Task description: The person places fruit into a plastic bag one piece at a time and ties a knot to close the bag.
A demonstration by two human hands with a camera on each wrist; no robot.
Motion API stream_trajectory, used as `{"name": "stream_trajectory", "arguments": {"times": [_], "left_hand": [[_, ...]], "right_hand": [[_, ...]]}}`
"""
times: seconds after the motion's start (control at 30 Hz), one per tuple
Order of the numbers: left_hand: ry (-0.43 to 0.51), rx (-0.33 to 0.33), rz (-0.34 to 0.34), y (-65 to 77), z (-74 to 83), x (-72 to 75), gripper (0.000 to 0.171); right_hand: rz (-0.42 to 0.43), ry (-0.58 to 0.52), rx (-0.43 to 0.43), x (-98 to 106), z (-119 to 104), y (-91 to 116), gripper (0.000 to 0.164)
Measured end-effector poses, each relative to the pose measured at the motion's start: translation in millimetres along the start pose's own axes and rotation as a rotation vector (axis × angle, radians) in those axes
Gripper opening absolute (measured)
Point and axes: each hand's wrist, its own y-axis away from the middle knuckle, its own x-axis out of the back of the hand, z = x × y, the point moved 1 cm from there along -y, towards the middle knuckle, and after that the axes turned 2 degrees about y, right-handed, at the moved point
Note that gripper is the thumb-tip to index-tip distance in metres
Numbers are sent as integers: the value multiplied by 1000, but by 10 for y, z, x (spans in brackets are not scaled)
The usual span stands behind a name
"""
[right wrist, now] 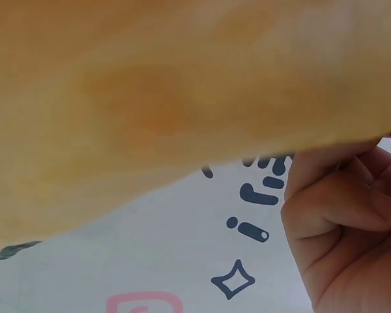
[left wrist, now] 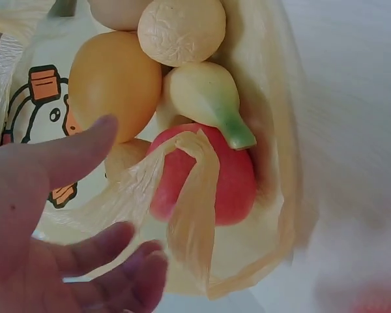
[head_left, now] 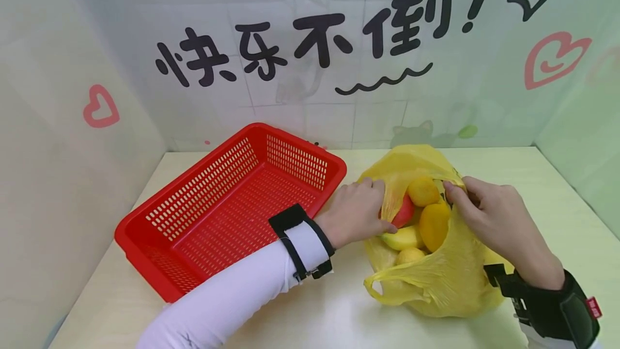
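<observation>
A yellow plastic bag [head_left: 450,290] with its mouth spread holds several fruits. Among them are an orange-yellow mango-shaped fruit [left wrist: 114,85], a red fruit [left wrist: 234,189], a wrinkled round one [left wrist: 182,32] and a pale yellow one with a green tip [left wrist: 208,98]. My left hand [head_left: 360,209] is over the bag's left side, thumb and fingers apart with nothing between them in the left wrist view. With thumb and fingers, my right hand [head_left: 504,220] pinches the right edge of the bag's mouth. Yellow plastic fills much of the right wrist view.
A red perforated basket [head_left: 242,214] stands on the pale table [head_left: 300,316], left of the bag and behind my left forearm. Printed wall sheets [head_left: 329,117] enclose the table at the back and sides. One bag handle [head_left: 380,284] loops out in front.
</observation>
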Motion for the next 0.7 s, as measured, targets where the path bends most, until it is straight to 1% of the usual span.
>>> {"name": "stream_trajectory", "arguments": {"times": [0.1,0.17,0.23,0.3,0.33,0.4,0.47,0.53,0.6,0.63,0.7], "left_hand": [[-3,-9,-50,11,-14,-14,48],[-20,-26,-74,20,-23,-20,38],[-26,-43,-81,27,-38,-26,29],[-27,-60,-79,33,-53,-24,24],[-22,-67,-79,36,-58,-20,24],[-8,-56,-98,40,-66,-10,26],[1,-19,-150,52,-61,0,31],[30,26,-214,66,-62,-1,34],[49,57,-279,83,-69,-10,40],[64,66,-299,88,-75,-17,43],[98,52,-306,86,-89,-20,51]], "right_hand": [[-1,-1,0,4,0,-3,37],[-1,0,-1,6,4,-3,37],[1,-1,-1,4,7,0,37],[4,-2,-1,2,6,4,38],[5,-1,-2,0,4,5,38],[5,-4,-1,-2,5,9,38],[6,-5,0,-2,0,8,38],[7,-5,1,-1,-1,6,38],[9,-6,2,1,-2,4,38],[10,-5,2,2,-2,1,38],[10,-7,3,6,5,-1,37]]}}
